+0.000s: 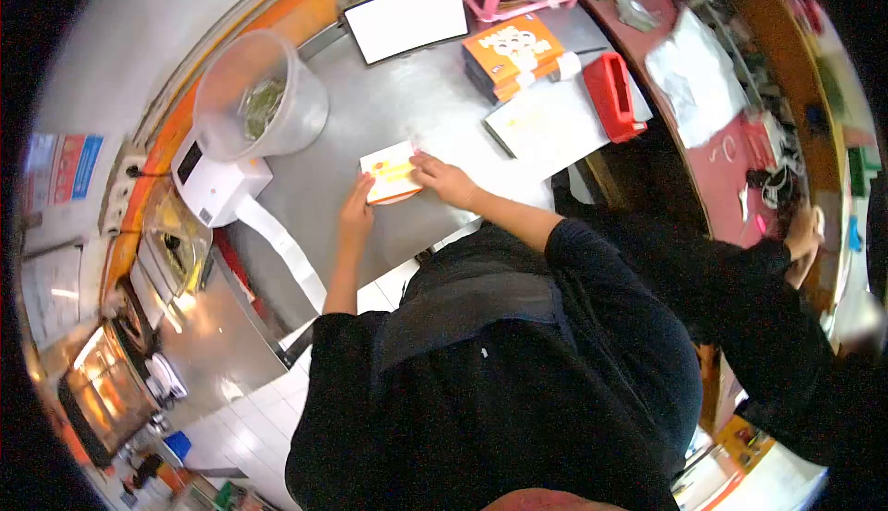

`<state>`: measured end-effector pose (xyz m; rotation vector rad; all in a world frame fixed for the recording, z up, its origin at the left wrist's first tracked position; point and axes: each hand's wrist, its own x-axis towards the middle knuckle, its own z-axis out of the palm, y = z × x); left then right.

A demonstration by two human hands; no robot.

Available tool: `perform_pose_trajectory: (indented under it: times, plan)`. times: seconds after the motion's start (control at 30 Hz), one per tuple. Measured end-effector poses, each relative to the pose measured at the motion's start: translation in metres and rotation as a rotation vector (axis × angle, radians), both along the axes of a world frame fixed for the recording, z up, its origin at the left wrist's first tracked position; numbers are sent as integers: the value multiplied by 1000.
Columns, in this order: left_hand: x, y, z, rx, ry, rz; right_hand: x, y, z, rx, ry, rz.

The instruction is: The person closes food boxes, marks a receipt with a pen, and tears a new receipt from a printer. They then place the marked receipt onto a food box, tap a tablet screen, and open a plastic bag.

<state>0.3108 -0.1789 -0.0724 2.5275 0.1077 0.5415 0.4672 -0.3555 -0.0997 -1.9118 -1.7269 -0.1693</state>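
Note:
A small white box or packet (389,167) with yellow and orange print is at the middle of the metal table (370,109), near its front edge. My left hand (357,206) grips its left edge, thumb and fingers close together. From the right, my right hand (446,181) has its fingertips pressed on the packet's right edge. The packet's underside is hidden. To its left, a strip of white labels (282,250) hangs out of a white label printer (220,187).
A clear plastic tub (305,109) holds something green at the back left. Behind stand a bright screen (409,21) and an orange box (514,51). Farther right are a red holder (608,95), white papers (546,127) and a co-worker's hand (803,233) near a red counter (680,127).

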Motion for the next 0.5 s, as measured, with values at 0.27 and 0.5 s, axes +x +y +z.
perform_pose_trajectory:
  times: [0.27,0.5]
  plan:
    - [2,-21,-6,-1653,-61,601,-35,15,10,-111,1428,-467]
    - [-15,4,-29,-1519,662,543,-32,21,19,-315,1606,-598]
